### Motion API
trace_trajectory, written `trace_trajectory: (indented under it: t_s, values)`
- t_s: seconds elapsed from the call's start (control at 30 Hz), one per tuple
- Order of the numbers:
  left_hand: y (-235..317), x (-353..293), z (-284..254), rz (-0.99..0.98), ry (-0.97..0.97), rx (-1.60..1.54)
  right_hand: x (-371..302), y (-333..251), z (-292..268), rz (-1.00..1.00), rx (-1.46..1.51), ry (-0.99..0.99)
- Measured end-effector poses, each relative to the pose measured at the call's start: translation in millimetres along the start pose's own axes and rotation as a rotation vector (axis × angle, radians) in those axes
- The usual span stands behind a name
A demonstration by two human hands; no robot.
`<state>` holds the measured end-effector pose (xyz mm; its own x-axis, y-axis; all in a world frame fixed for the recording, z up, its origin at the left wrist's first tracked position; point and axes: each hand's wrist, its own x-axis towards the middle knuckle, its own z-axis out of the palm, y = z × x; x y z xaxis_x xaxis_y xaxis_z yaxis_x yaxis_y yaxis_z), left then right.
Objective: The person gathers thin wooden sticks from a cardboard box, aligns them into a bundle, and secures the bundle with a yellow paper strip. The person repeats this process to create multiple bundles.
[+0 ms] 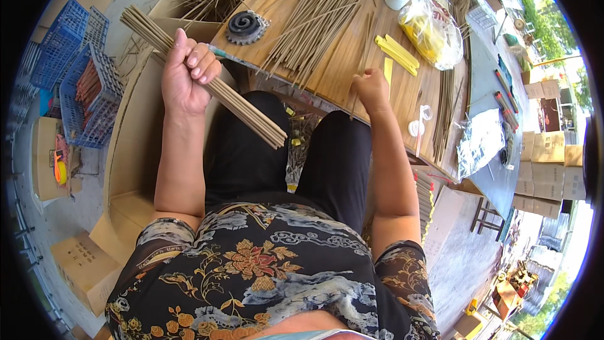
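Note:
A bundle of thin brown incense sticks slants across the space above my lap, its far end up to the left. My left hand is closed around the bundle's middle, thumb up. At the near edge of the wooden table, my right hand is closed in a pinch on a single thin stick, parts of which show above and below the fingers. Left of that hand, many loose incense sticks lie spread on the tabletop. Yellow paper strips lie just beyond my right hand.
A black coil sits in a toothed metal dish on the table. A clear bag with yellow contents stands farther right, near more sticks. An open cardboard box is at my left, beside blue crates.

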<state>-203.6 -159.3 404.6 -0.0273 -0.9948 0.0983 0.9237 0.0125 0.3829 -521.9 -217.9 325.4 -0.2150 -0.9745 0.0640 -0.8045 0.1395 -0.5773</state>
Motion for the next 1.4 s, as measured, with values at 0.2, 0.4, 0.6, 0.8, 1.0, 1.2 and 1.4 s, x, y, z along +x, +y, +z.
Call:
trace_trajectory:
  t_s: [0.2, 0.4, 0.6, 0.8, 1.0, 1.2, 1.4]
  values:
    - [-15.2, 6.0, 4.8, -0.046, 0.001, 0.091, 29.9, -34.5, 32.2, -0.096, -0.049, -0.127]
    - [-33.3, 7.4, 24.1, -0.086, -0.033, 0.253, 19.1, -49.8, 19.5, -0.342, 0.084, 0.022]
    - [-55.1, 1.9, 61.0, 0.033, -0.054, 0.489, -71.7, -88.7, -55.6, -0.403, 0.78, -0.676]
    - [-104.7, -7.9, 129.7, 0.051, -0.268, 0.635, -111.6, -108.5, -71.0, -0.424, 0.679, -0.188]
    - [-132.3, -13.5, 161.6, 0.054, -0.32, 0.743, -104.5, -95.9, -83.3, -0.476, 0.895, 0.004]
    - [-152.9, 8.3, 168.5, -0.073, -0.382, 0.772, -75.6, -68.3, -71.2, -0.446, 0.938, 0.083]
    - [-148.3, 46.8, 194.7, 0.039, -0.551, 0.828, -43.4, -52.2, -63.9, -0.363, 0.848, 0.043]
